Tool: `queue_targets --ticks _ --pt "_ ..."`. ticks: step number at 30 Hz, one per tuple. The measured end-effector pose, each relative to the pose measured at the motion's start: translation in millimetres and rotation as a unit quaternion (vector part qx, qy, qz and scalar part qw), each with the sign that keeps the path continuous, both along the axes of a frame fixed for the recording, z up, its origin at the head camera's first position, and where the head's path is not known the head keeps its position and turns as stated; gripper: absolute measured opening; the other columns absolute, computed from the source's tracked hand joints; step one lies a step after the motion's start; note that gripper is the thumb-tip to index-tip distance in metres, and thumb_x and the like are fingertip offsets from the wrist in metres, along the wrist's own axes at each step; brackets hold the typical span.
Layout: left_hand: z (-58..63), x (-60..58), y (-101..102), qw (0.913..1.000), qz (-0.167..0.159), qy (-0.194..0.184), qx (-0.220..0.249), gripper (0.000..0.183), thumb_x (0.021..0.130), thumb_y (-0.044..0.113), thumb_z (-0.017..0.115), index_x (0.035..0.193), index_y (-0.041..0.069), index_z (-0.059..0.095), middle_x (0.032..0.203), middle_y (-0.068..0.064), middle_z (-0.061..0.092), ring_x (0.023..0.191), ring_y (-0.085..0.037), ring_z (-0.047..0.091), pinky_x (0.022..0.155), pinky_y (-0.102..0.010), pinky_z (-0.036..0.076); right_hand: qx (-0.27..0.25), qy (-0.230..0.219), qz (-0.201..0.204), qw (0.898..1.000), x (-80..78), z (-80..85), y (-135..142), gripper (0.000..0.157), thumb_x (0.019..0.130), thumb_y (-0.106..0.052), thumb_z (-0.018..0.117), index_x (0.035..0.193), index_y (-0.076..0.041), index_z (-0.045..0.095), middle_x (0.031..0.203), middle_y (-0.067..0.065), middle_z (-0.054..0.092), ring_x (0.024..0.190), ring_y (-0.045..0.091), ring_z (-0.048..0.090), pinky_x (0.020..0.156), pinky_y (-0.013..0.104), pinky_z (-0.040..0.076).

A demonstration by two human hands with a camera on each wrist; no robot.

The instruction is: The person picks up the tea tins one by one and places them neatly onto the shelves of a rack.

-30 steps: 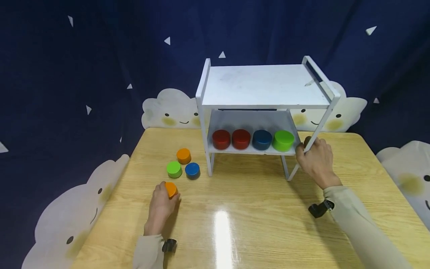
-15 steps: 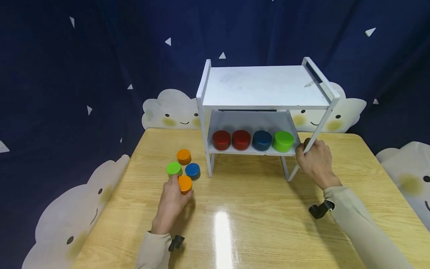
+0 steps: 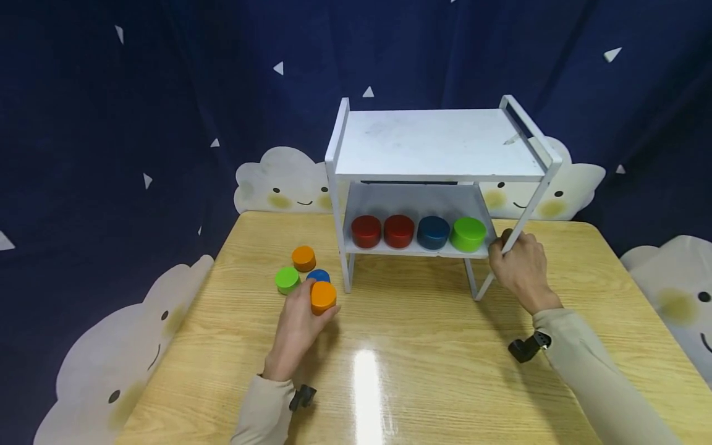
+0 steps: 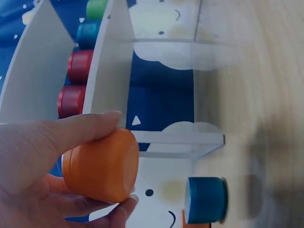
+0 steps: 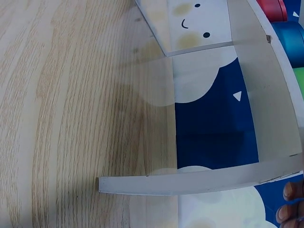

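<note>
My left hand (image 3: 297, 321) holds an orange round container (image 3: 323, 296) between thumb and fingers, raised off the table. In the left wrist view, the thumb lies along one side of this orange container (image 4: 102, 166) and fingers curl round the other. Just behind it stands a blue container (image 3: 319, 275), partly hidden by hand and container. A green container (image 3: 287, 280) and a second orange container (image 3: 303, 258) stand nearby on the table. My right hand (image 3: 521, 269) grips the right front post of the white two-tier shelf (image 3: 439, 145); only its fingertips (image 5: 289, 211) show in the right wrist view.
Two red containers (image 3: 366, 231), one dark blue container (image 3: 433, 232) and one green container (image 3: 468, 235) stand in a row on the lower tier. The wooden table (image 3: 434, 364) extends in front. A dark blue curtain (image 3: 167, 93) with cloud cut-outs hangs behind.
My left hand has lifted the orange container and moved right and away from me, past the green container and in front of the blue one. My right hand stays on the shelf.
</note>
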State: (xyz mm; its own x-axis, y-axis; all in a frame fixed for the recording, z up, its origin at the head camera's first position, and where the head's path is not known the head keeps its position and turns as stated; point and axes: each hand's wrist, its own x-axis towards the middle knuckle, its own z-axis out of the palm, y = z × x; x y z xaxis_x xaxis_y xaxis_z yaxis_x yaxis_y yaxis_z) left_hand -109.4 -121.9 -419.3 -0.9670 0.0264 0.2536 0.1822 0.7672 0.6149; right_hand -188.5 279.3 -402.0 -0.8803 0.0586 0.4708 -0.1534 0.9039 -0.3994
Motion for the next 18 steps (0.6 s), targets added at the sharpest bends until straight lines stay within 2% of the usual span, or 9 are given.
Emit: queue_targets --ticks 5,13,18 --pt "6.8 -2.0 7.8 0.9997 -0.012 0.018 0.008 0.065 0.077 0.025 0.082 0.124 -0.009 0.052 0.111 -0.022 0.063 0.098 -0.032 0.062 0.087 -0.045 0.052 0.003 0.01 -0.001 1.0 -0.2 -0.5 -0.6 0.038 0.094 -0.019 0.039 0.057 -0.011 0.042 0.059 0.01 0.043 0.052 0.029 0.039 0.047 0.037 0.028" --pt "25.7 -8.4 25.0 0.9953 -0.073 0.04 0.05 0.053 0.079 0.026 0.078 0.12 0.0 0.056 0.102 -0.009 0.064 0.088 -0.022 0.059 0.077 -0.036 0.051 -0.006 0.0 0.0 1.0 -0.3 0.3 0.1 0.038 0.095 -0.02 0.039 0.058 -0.01 0.043 0.063 0.013 0.047 0.063 0.036 0.049 0.054 0.045 0.032" --pt "40.1 -10.8 40.1 0.9922 -0.098 0.057 0.051 0.053 0.08 0.025 0.075 0.123 0.001 0.056 0.103 -0.009 0.063 0.088 -0.022 0.057 0.076 -0.035 0.05 -0.011 -0.006 -0.005 1.0 -0.5 -0.5 0.3 0.038 0.095 -0.02 0.039 0.058 -0.011 0.043 0.062 0.012 0.046 0.061 0.035 0.047 0.053 0.042 0.032"
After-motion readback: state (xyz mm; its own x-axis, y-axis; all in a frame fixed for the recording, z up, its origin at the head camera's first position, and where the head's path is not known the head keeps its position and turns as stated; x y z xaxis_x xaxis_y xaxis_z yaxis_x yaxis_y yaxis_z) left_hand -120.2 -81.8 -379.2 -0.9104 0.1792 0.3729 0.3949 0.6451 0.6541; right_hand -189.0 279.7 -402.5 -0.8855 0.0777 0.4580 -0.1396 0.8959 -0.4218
